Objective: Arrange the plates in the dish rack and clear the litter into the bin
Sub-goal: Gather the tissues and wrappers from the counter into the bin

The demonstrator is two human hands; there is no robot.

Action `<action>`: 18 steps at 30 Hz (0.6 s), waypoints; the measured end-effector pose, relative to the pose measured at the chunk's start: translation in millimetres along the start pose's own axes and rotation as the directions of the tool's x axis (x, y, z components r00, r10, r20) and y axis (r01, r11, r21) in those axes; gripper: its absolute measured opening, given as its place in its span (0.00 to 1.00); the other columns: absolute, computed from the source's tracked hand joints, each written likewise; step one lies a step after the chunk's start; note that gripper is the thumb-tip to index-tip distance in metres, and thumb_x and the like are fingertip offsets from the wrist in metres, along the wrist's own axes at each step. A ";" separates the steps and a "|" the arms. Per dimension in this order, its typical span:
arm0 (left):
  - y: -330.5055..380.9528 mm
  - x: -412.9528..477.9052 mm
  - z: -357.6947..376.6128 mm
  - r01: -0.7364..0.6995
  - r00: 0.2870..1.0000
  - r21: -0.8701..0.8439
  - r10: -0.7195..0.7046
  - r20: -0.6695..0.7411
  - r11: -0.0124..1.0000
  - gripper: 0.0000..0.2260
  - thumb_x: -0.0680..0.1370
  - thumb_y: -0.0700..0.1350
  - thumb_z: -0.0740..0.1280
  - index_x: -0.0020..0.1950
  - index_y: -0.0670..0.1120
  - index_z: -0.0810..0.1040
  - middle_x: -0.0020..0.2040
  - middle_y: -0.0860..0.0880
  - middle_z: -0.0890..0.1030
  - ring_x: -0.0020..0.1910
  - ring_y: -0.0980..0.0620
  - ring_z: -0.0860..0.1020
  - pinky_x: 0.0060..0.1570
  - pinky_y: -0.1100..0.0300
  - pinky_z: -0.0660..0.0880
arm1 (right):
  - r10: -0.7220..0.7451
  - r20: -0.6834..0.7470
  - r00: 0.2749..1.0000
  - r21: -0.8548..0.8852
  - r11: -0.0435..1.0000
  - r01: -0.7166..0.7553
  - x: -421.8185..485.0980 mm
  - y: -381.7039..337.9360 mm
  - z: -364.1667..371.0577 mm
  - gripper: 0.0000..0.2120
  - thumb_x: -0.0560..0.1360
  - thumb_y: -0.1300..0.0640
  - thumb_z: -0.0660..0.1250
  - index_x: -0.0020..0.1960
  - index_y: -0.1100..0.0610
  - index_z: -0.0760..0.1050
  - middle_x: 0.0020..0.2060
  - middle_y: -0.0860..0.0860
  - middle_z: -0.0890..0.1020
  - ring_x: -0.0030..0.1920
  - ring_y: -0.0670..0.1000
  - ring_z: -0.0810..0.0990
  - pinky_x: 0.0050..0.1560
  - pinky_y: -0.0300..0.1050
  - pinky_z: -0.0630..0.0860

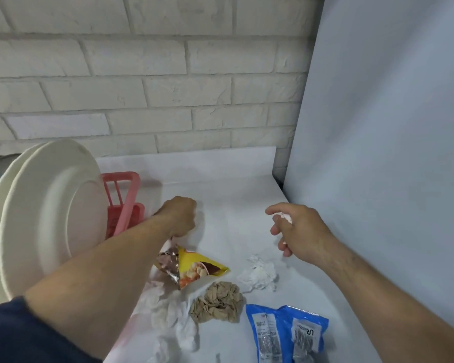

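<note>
Head view: two white plates stand upright in the pink dish rack at far left, so that half looks done. Left hand is a closed fist, fingers curled on what looks like the top of the yellow packet, which hangs to the tabletop. Right hand pinches a white scrap between thumb and forefinger, other fingers loosely curled. Still lying near us are a white tissue, brown paper and a blue packet. We see no bin.

Risks: the left forearm is just beside the plates, so a careless swing could knock them. The light pinch could drop the scrap. The packet could spill crumbs if tipped.
</note>
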State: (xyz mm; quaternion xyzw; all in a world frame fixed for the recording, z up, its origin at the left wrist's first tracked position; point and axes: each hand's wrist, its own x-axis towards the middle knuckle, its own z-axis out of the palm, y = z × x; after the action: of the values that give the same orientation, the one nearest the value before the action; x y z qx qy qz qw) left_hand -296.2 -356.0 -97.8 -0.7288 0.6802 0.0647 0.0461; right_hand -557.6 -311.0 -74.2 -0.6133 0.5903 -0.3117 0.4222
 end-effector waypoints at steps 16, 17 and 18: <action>12.4 -53.8 -59.2 -0.269 0.927 -0.319 0.155 -0.341 0.909 0.22 0.70 0.40 0.74 0.62 0.50 0.72 0.53 0.51 0.64 0.46 0.48 0.72 0.42 0.60 0.72 | 0.096 0.369 0.924 -0.703 0.679 0.210 -28.4 10.3 31.3 0.18 0.74 0.45 0.70 0.61 0.48 0.72 0.57 0.50 0.75 0.51 0.52 0.75 0.48 0.44 0.72; 11.3 -60.3 -58.9 -0.274 0.925 -0.312 0.160 -0.344 0.910 0.22 0.71 0.37 0.72 0.62 0.50 0.72 0.53 0.51 0.64 0.46 0.49 0.72 0.40 0.62 0.72 | 0.098 0.368 0.925 -0.714 0.667 0.213 -27.9 10.5 34.8 0.14 0.76 0.47 0.67 0.60 0.49 0.72 0.56 0.50 0.75 0.50 0.52 0.74 0.46 0.43 0.70; 11.7 -64.4 -57.8 -0.286 0.921 -0.307 0.172 -0.350 0.908 0.21 0.72 0.34 0.69 0.62 0.50 0.73 0.52 0.52 0.64 0.46 0.49 0.72 0.39 0.62 0.71 | 0.109 0.364 0.925 -0.722 0.661 0.206 -26.9 11.5 36.1 0.13 0.77 0.48 0.65 0.60 0.51 0.72 0.56 0.51 0.74 0.50 0.52 0.73 0.46 0.43 0.69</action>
State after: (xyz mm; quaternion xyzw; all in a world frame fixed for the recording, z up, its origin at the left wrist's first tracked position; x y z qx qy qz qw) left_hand -310.3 -302.3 -30.4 -0.6401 0.7376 0.0731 -0.2022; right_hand -534.1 -278.4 -97.5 -0.7956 0.5564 0.0710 0.2289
